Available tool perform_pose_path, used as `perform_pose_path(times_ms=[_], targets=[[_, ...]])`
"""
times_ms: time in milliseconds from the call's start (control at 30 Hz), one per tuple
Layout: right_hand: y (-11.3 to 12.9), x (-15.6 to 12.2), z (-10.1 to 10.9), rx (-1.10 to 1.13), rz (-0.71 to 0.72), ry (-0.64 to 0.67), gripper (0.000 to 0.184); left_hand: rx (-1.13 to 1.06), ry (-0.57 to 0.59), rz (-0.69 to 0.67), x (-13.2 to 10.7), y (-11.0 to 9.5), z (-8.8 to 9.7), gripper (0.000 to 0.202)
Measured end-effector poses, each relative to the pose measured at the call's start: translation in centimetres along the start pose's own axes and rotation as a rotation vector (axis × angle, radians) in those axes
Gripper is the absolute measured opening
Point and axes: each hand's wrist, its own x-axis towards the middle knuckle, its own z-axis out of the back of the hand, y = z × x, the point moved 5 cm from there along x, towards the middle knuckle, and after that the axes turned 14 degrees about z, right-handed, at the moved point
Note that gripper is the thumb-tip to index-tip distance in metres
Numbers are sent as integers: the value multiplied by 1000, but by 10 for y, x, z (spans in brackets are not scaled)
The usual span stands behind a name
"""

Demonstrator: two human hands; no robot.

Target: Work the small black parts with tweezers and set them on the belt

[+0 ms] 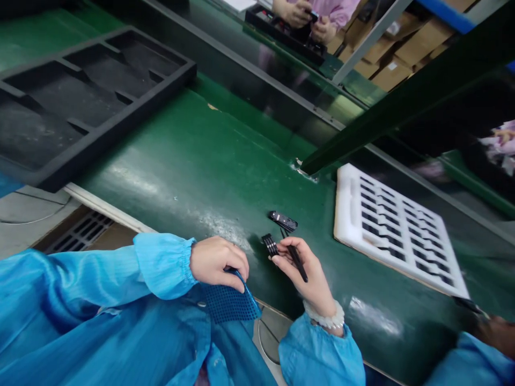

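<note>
My left hand (220, 262) is closed on the edge of a blue sheet with a grid of small dark squares (229, 301), which hangs below the fingers over the table's front edge. Black tweezers (296, 262) lie in my right hand (311, 276), tips pointing away from me. Right at its thumb and fingertips is a small cluster of black strips with shiny ends (269, 245); I cannot tell whether the fingers pinch it or only touch it. Just beyond, some slim black parts (283, 220) lie together on the green table (225, 171).
A large black compartment tray (120, 115) lies at the left. To the right is a white foam tray (402, 236) with rows of dark slots, near a green slanted post (386, 107). Co-workers' hands show at the top (309, 19) and lower right (497, 332).
</note>
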Motion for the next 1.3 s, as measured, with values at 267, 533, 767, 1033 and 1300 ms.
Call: perform_pose_path(times_ms=[267, 533, 767, 1033, 1300], targets=[[12, 0, -14, -465, 265, -37, 19, -13, -32, 11, 0, -3, 2, 18], [14, -29, -14, -355, 325, -367, 27, 75, -155, 235, 6, -2, 3, 19], [-7, -61, -14, 158, 69, -724, 27, 212, -270, 332, 11, -3, 2, 13], [4, -54, -17, 418, 100, -748, 6, 220, -292, 329, 11, -1, 2, 13], [8, -58, -33, 377, 68, -651, 4, 311, -261, 312, 14, 1, 0, 25]])
